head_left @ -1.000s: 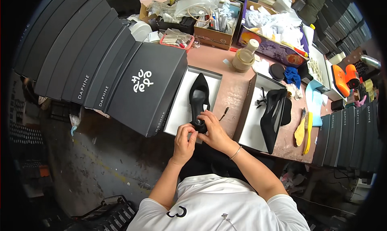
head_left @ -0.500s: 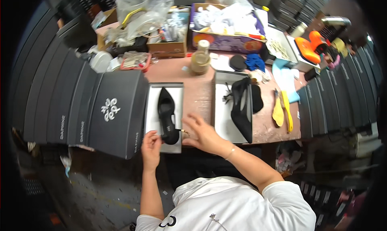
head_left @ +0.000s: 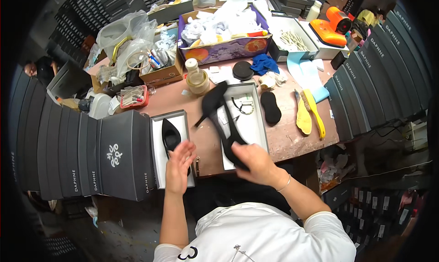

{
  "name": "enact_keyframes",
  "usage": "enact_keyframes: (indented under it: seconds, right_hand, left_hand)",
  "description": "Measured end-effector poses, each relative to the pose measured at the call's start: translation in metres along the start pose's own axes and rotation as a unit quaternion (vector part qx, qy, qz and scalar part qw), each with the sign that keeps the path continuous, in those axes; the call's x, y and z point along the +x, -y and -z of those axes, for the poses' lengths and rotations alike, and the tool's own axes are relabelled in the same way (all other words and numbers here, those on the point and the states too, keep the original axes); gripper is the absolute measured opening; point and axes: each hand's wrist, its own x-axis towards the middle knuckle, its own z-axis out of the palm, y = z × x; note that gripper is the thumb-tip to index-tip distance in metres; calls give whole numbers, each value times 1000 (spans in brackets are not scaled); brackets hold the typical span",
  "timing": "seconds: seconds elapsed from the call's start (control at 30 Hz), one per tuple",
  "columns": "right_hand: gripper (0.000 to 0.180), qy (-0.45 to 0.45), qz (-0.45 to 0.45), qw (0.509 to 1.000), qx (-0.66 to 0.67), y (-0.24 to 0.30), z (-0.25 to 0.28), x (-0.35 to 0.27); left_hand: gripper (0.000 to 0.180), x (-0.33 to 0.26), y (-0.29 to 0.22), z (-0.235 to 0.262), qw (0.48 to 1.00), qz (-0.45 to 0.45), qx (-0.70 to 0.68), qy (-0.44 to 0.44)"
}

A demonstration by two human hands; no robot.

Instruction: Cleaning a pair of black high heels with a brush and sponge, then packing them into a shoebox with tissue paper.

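My right hand (head_left: 258, 165) grips a black pointed high-heeled shoe (head_left: 215, 107) near its toe. The shoe is raised and tilted, its heel toward the upper left, over the edge of the right open box (head_left: 259, 125). In that box lie a dark strap or cord (head_left: 247, 107) and small pieces I cannot make out. My left hand (head_left: 179, 168) is open, fingers stretched, above the left open box (head_left: 184, 119). A second black shoe (head_left: 170, 133) lies in it, toe away from me, partly hidden by this hand. Touching cannot be told.
Dark shoe boxes (head_left: 123, 157) stand at the left, more (head_left: 366, 86) at the right. Beyond the open boxes are a glue bottle (head_left: 197, 79), a round black lid (head_left: 243, 71) and a purple carton (head_left: 224, 50). A yellow-handled brush (head_left: 314, 113) and black pad (head_left: 270, 108) lie to the right.
My right hand has moved from the left shoe to the right one and lifted it partly out of its box. My left hand has opened its fingers. The view has shifted.
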Motion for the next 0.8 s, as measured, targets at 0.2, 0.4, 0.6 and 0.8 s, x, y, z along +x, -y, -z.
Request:
enact_keyframes:
  seconds: [0.2, 0.4, 0.6, 0.8]
  right_hand:
    - [47, 89, 215, 964, -126, -15, 4, 10]
    - [52, 6, -88, 993, 76, -44, -10, 59]
    - [44, 76, -157, 959, -224, -180, -58, 89]
    - [30, -231, -45, 970, -65, -161, -8, 82]
  left_hand:
    - [91, 10, -33, 30, 908, 229, -92, 339]
    - [85, -41, -22, 3, 920, 310, -138, 195]
    - [75, -29, -13, -43, 954, 223, -125, 155]
    - [59, -8, 15, -71, 953, 202, -143, 173]
